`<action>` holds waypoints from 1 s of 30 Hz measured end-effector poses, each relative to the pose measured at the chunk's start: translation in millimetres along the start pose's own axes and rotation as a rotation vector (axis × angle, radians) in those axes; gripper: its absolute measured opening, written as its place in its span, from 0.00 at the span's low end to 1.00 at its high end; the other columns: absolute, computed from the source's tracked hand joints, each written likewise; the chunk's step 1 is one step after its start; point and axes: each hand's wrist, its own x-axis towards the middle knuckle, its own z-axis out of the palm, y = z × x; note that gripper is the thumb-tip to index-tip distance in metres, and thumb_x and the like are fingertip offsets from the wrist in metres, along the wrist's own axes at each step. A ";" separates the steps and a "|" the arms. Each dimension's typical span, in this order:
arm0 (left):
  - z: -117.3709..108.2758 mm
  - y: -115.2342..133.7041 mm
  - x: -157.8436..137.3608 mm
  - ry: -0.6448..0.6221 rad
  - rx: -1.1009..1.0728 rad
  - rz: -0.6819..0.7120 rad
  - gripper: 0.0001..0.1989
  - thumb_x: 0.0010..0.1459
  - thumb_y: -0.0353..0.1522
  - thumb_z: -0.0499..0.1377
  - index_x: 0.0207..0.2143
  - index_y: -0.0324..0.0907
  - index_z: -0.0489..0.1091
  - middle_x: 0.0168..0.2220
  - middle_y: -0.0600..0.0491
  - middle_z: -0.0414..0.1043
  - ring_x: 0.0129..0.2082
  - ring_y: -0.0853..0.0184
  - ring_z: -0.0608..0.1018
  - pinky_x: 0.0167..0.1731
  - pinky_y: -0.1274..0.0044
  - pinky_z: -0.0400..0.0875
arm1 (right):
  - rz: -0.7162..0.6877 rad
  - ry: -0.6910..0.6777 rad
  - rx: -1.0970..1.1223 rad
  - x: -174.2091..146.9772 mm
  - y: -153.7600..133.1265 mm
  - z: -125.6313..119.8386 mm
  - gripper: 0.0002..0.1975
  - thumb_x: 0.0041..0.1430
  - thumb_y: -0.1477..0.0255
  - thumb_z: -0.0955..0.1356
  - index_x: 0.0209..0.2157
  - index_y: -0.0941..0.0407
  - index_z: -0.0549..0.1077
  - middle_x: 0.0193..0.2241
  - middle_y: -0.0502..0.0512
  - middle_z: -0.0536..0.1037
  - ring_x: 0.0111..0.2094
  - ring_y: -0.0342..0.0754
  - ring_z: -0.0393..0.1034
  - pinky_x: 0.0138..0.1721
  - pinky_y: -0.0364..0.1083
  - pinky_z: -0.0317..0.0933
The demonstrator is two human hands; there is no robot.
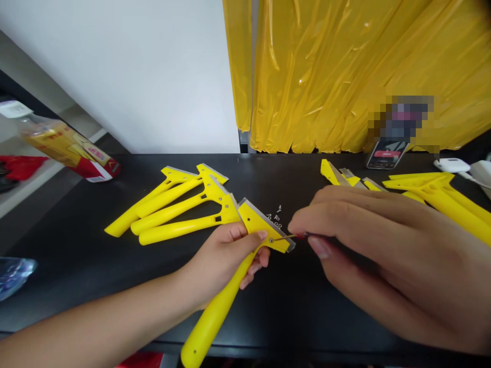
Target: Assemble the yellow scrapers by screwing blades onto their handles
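My left hand [233, 250] is closed around the neck of a yellow scraper [218, 312], thumb on top of its head. The scraper's handle slants down toward me, and a metal blade edges its head. Between the fingertips of my right hand [368, 250] is a thin screwdriver [291, 236]; its tip meets a screw [271, 240] in the scraper head. The other hole in the head looks dark. Most of the screwdriver's handle is hidden by my right hand. Several small screws [276, 218] lie on the black table just behind the scraper.
Several yellow scrapers [180, 225] with blades lie fanned out to the left. More yellow scraper parts [433, 186] lie at the right, partly behind my hand. A bottle [69, 148] stands back left. A phone [387, 153] leans upright before yellow plastic sheeting [326, 76].
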 end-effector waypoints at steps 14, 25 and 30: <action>2.4 6.5 -3.6 0.043 0.105 0.027 0.18 0.66 0.42 0.62 0.28 0.39 0.70 0.24 0.54 0.72 0.16 0.75 0.66 0.15 0.82 0.60 | 0.293 0.357 0.314 -1.2 10.8 -7.7 0.07 0.75 0.65 0.64 0.46 0.47 0.74 0.38 0.51 0.81 0.39 0.50 0.79 0.39 0.48 0.74; 15.7 23.2 -4.2 0.120 0.302 0.097 0.21 0.68 0.42 0.60 0.25 0.39 0.72 0.17 0.57 0.67 0.14 0.75 0.67 0.17 0.82 0.59 | 0.245 0.401 0.350 -26.6 10.4 5.0 0.10 0.73 0.69 0.66 0.34 0.51 0.73 0.32 0.50 0.76 0.34 0.46 0.72 0.35 0.46 0.64; 18.3 22.2 4.2 0.102 0.255 0.053 0.20 0.67 0.40 0.61 0.24 0.39 0.72 0.20 0.54 0.71 0.14 0.75 0.68 0.16 0.82 0.59 | 0.255 0.538 0.081 -33.4 31.9 -7.0 0.10 0.72 0.67 0.67 0.33 0.52 0.72 0.32 0.52 0.71 0.34 0.49 0.69 0.38 0.49 0.63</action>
